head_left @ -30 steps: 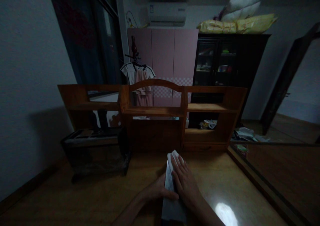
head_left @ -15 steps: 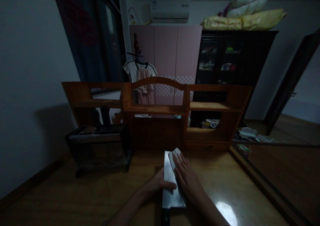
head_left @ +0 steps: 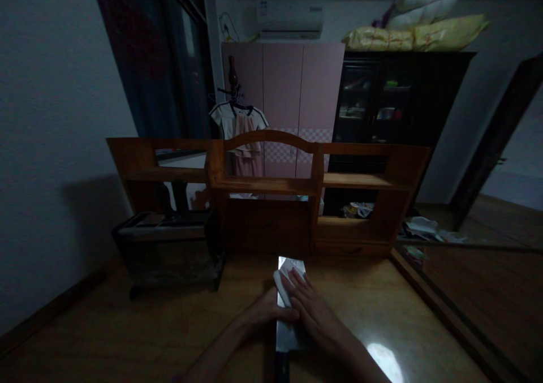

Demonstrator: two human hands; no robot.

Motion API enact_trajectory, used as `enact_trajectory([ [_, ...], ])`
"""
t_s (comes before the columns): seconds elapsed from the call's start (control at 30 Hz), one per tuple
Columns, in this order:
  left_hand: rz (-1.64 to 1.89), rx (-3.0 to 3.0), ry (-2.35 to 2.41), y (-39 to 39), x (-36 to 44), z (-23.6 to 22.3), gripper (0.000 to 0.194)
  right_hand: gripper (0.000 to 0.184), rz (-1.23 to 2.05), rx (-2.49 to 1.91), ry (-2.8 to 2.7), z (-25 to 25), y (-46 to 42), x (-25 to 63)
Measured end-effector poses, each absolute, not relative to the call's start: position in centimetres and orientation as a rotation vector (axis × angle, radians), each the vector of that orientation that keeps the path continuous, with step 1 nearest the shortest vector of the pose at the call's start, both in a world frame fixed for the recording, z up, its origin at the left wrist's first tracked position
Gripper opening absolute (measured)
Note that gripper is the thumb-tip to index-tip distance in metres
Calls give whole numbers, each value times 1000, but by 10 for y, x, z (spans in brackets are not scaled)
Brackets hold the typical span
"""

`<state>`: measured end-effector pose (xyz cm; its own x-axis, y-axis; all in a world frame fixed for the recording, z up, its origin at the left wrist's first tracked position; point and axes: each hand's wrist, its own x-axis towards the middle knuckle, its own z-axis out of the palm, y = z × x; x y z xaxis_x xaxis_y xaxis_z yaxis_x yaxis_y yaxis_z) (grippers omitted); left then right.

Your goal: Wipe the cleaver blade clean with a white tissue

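A cleaver point(head_left: 286, 338) points away from me, its broad blade facing up and its dark handle point(head_left: 282, 366) toward my body. My left hand point(head_left: 269, 309) grips the blade from the left side, with the thumb across the top face and the fingers hidden underneath. On the blade's upper part lies a folded white cloth or tissue point(head_left: 280, 281). My right hand point(head_left: 311, 312) presses it down against the metal, fingers close together and angled to the upper left. The right palm covers part of the blade's right side.
Beneath my hands is a wooden tabletop point(head_left: 237, 292). At its back stands a wooden shelf unit point(head_left: 263, 185), and a dark-framed glass tank point(head_left: 167, 258) sits at the left. A raised wooden edge point(head_left: 436, 309) runs along the right side.
My right hand has slid the white cloth left and slightly toward me, from the blade's right side across its face. My left hand keeps its hold on the cleaver.
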<state>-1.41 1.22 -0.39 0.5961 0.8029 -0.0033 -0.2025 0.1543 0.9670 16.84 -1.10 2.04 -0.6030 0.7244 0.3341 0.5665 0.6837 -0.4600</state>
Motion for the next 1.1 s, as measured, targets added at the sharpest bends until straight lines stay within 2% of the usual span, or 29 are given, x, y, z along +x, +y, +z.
enact_trajectory([
  [0.2, 852, 1237, 549, 15, -12, -3, 92, 53, 351, -1132, -2286, 1, 1, 175],
  [0.43, 791, 1223, 609, 9, -14, 1, 81, 66, 269, -1354, -2156, -19, 12, 184],
  [0.63, 824, 1292, 510, 17, -12, -6, 96, 61, 277, -1190, -2311, 1, -1, 170],
  [0.8, 801, 1340, 471, 22, -15, -15, 91, 52, 400, -1057, -2418, 11, -6, 164],
  [0.97, 703, 1412, 542, 23, -19, -18, 81, 51, 351, -1112, -2424, 12, -6, 163],
  [1.1, 700, 1566, 563, 25, -21, -18, 93, 55, 270, -1140, -2424, 13, -4, 158],
])
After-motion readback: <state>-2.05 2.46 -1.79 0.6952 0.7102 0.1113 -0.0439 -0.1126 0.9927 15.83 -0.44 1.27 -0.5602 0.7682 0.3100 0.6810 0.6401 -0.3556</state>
